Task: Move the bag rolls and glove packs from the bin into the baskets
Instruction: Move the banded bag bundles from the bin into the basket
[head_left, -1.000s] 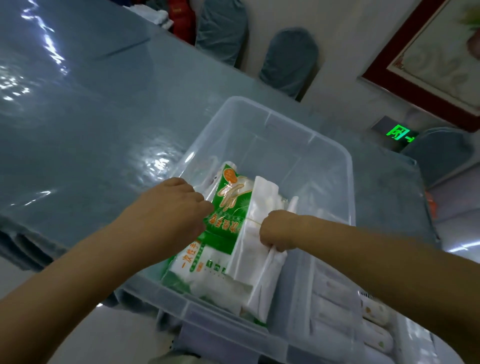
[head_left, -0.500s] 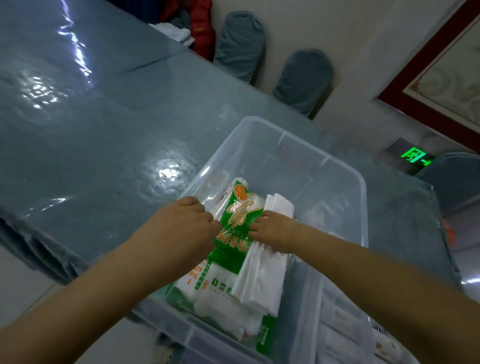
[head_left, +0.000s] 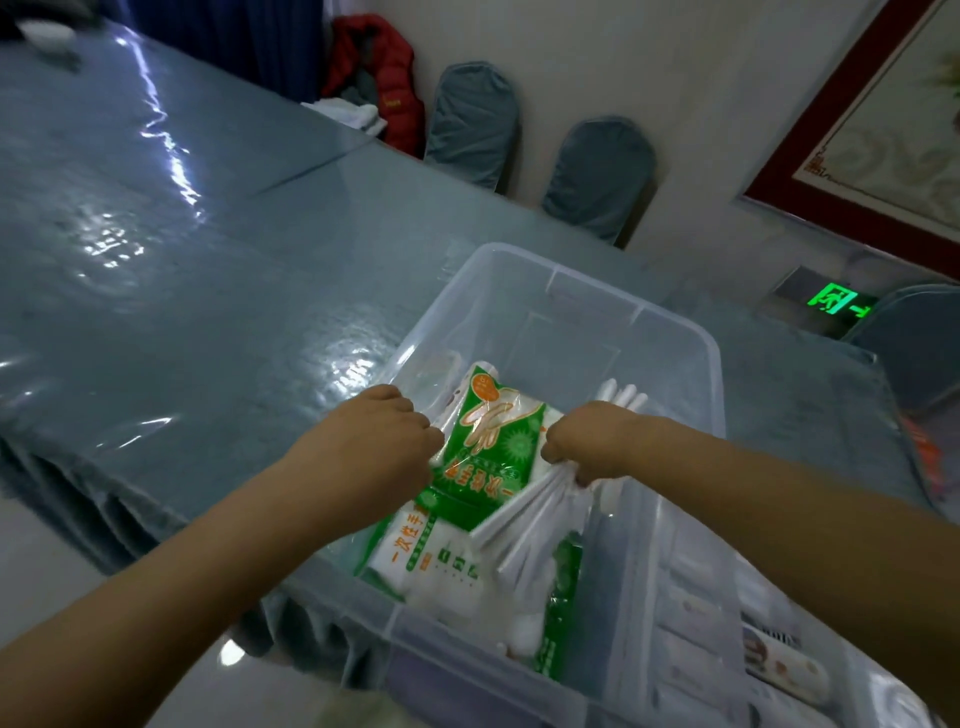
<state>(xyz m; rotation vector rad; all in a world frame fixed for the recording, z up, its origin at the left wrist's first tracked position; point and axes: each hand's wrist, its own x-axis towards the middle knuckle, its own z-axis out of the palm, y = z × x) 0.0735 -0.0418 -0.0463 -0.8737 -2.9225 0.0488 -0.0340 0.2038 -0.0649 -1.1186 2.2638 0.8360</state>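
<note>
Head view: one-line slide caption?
Both hands inside clear bin: left hand grips green glove pack, right hand white bags.

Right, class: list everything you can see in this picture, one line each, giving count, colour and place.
Bin: one, clear plastic, on the table's near edge.
Glove packs: at least two, green and white, inside the bin.
Bag rolls: a white bunch, in the bin, gripped by the right hand.
Table: one, grey-blue, glossy cover.
Chairs: two against the wall, grey-blue covers.
Exit sign: one, green, low on the right.
Left hand: on the glove packs.
Right hand: closed on the bag rolls.
</note>
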